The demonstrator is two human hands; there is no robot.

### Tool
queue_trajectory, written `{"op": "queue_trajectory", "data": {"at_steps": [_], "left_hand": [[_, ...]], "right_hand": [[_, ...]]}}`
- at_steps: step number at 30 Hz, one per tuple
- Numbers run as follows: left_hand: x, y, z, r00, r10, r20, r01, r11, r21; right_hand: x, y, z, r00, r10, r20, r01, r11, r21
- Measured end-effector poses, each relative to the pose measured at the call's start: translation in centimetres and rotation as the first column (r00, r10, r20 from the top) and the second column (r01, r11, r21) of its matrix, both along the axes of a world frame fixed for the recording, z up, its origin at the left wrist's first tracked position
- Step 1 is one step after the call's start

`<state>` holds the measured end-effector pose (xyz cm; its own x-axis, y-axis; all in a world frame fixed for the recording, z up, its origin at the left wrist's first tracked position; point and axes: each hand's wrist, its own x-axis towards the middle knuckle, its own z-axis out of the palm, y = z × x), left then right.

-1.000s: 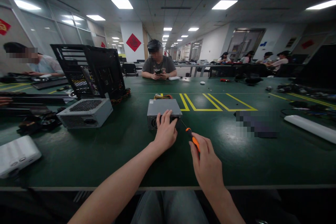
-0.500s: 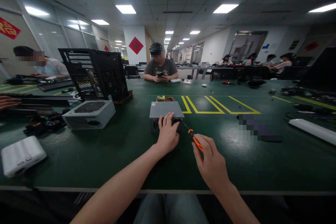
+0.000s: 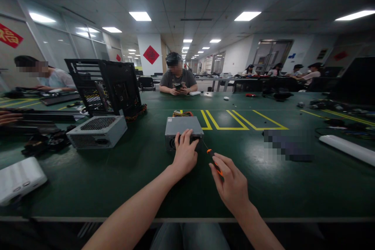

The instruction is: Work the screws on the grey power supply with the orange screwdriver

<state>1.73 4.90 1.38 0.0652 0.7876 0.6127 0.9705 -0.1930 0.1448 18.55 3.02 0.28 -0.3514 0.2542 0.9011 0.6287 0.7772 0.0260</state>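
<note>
A grey power supply unit [image 3: 184, 123] sits on the green table in front of me, its fan grille and socket side facing me. My left hand [image 3: 185, 152] holds it, fingers spread over the top front edge and partly covering the near face. In my right hand [image 3: 231, 177] is a screwdriver with an orange and black handle [image 3: 209, 153], pinched between thumb and fingers. Its thin shaft slants up and left to the right end of the near face, close to my left fingertips. Whether the tip sits in a screw is too small to tell.
Left of me are a second power supply [image 3: 98, 131], an open black computer case [image 3: 109, 88], black fans [image 3: 48, 142] and a white device [image 3: 22, 179]. A blurred-out dark object [image 3: 287, 146] and a white bar [image 3: 347, 148] lie right. A person [image 3: 178, 76] sits opposite.
The view has tipped slightly, so the table sits a little lower. The screwdriver handle has turned in my right fingers and shows less orange. My left hand stays on the power supply unit.
</note>
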Motion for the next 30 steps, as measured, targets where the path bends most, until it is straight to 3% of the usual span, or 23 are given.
{"op": "queue_trajectory", "data": {"at_steps": [5,11,16,20,26,30], "left_hand": [[0.0,0.1,-0.2,1.0,0.0,-0.013,0.0,1.0,0.009],[0.0,0.0,0.0,1.0,0.012,-0.023,-0.012,1.0,0.005],[0.0,-0.1,0.0,1.0,0.005,-0.012,-0.005,1.0,0.016],[0.0,-0.1,0.0,1.0,0.001,-0.008,-0.001,1.0,0.026],[-0.2,-0.3,0.3,1.0,-0.017,-0.021,0.017,1.0,0.002],[-0.2,-0.4,0.4,1.0,-0.02,-0.017,0.02,1.0,0.001]], "right_hand": [[0.0,-0.2,0.0,0.995,-0.097,-0.022,0.097,0.995,-0.024],[-0.2,-0.4,0.0,0.999,-0.007,0.052,0.007,1.0,0.0],[0.3,0.5,1.5,0.986,-0.062,0.152,0.042,0.99,0.136],[0.4,1.4,2.3,0.987,-0.007,0.159,-0.013,0.992,0.127],[0.9,1.9,0.8,0.953,0.162,0.257,-0.197,0.973,0.119],[1.0,2.3,0.3,0.965,0.124,0.231,-0.163,0.974,0.158]]}}
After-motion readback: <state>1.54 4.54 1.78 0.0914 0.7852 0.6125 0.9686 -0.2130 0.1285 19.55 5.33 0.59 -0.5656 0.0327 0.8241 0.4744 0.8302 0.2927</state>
